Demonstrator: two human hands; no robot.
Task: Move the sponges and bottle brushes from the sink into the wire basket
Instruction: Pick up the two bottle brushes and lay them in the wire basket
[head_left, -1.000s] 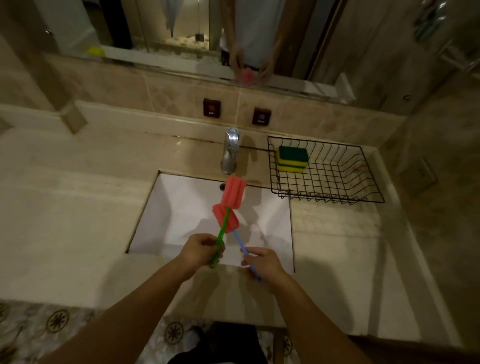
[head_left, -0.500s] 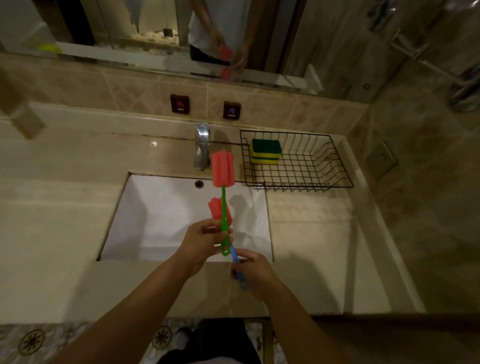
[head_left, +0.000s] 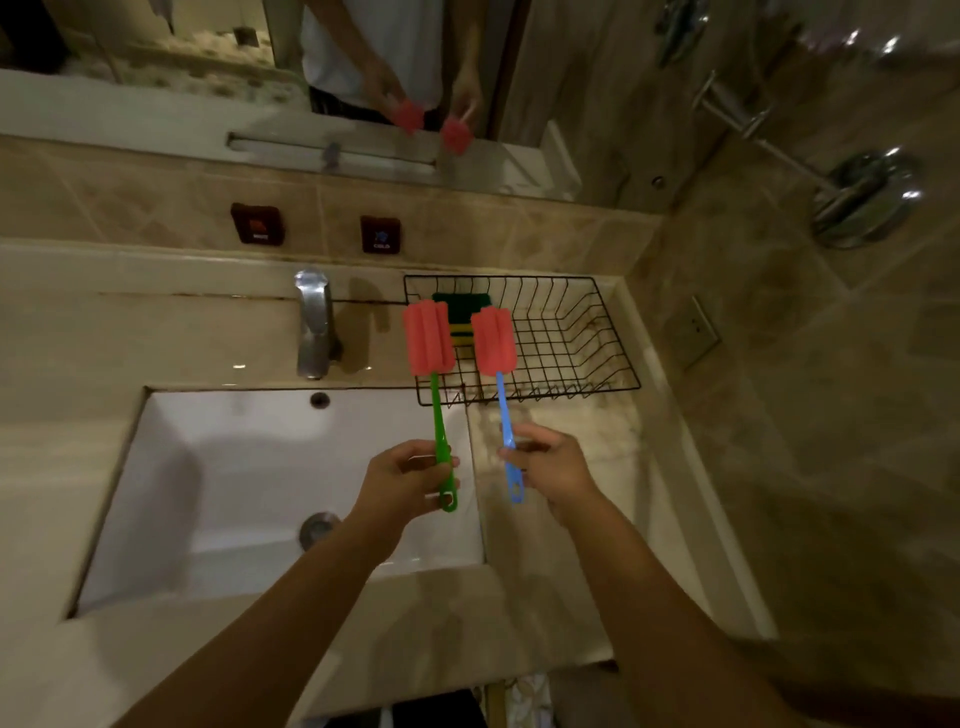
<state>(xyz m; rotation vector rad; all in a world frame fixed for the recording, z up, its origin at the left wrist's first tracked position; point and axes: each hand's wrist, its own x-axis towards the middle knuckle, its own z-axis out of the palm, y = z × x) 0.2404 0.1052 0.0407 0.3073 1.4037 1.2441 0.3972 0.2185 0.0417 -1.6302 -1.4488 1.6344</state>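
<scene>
My left hand (head_left: 402, 475) grips the green handle of a bottle brush (head_left: 431, 343) with a red foam head, held upright over the sink's right edge. My right hand (head_left: 550, 462) pinches the blue handle of a second red-headed bottle brush (head_left: 493, 340), its head in front of the wire basket (head_left: 597, 358). The black basket sits on the counter right of the tap. Stacked green and yellow sponges (head_left: 462, 317) lie in its back left corner, partly hidden behind the brush heads. The white sink (head_left: 234, 483) holds nothing I can see but its drain.
A chrome tap (head_left: 314, 322) stands behind the sink. Two dark hot and cold buttons (head_left: 257, 223) sit on the tiled backsplash under a mirror. A tiled wall with a chrome fitting (head_left: 867, 197) closes the right side. Beige counter (head_left: 561, 571) surrounds the sink.
Both brushes have risen out of the sink and moved right toward the basket. They were crossed close together and are now held apart, side by side and upright.
</scene>
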